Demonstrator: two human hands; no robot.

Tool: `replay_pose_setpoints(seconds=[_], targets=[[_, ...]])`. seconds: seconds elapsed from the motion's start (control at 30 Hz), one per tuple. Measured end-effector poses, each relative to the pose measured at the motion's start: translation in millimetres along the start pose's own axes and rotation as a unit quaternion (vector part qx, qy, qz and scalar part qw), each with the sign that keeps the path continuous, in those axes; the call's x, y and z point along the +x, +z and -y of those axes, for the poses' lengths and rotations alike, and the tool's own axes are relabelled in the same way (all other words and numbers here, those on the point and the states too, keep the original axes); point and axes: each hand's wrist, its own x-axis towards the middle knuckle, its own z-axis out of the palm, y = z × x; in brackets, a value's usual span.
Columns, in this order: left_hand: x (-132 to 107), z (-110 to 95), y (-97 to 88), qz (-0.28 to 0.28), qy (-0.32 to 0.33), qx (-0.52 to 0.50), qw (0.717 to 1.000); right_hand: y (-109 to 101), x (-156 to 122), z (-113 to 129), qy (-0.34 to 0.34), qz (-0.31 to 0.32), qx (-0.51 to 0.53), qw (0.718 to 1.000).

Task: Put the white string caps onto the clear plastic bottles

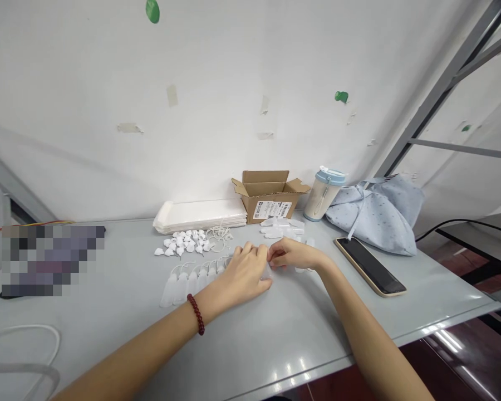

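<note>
Plastic bottles (191,281), six, beside left hand (244,274)

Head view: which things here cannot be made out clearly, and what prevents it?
1. Small clear piece between left hand and right hand, head view: fingers cover it, grip unclear.
2. Pixelated patch, far left: blurred, contents unreadable.
3. Label on cardboard box: print too small; the box's inside is hidden by its front wall.
4. White tube: cut off by the left edge.
</note>
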Motion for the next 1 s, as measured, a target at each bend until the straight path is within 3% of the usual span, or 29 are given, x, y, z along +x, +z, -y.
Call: replay_pose_setpoints(seconds=[0.13,0.27,0.37,0.47,0.53,0.63,0.8,1.0], targets=[[1,3,-10.9,0.0,0.006,-0.031,0.999,0,-2,3,0.007,-0.014,-0.008,1.0],[5,28,-45.4,0.012,-0.025,-0.04,0.999,1,-1,3,0.011,-0.062,-0.03,0.998],[4,57,-74.1,0.044,-0.112,-0.014,0.993,1,6,-5,-0.015,-0.187,-0.075,0.979],[-1,79,-88.9,0.076,-0.167,0.017,0.983,2,16,-16,-0.065,-0.323,-0.183,0.926],[-3,87,-88.7,0.092,-0.18,0.042,0.978,2,21,-24,-0.092,-0.366,-0.242,0.894],[-3,91,-79.5,0.106,-0.185,0.071,0.974,2,25,-33,-0.107,-0.38,-0.291,0.871],[1,89,-67.8,0.092,-0.176,0.082,0.977,1,27,-38,-0.09,-0.362,-0.32,0.871],[1,88,-70.7,0.066,-0.18,0.067,0.979,0,29,-41,-0.082,-0.341,-0.331,0.876]])
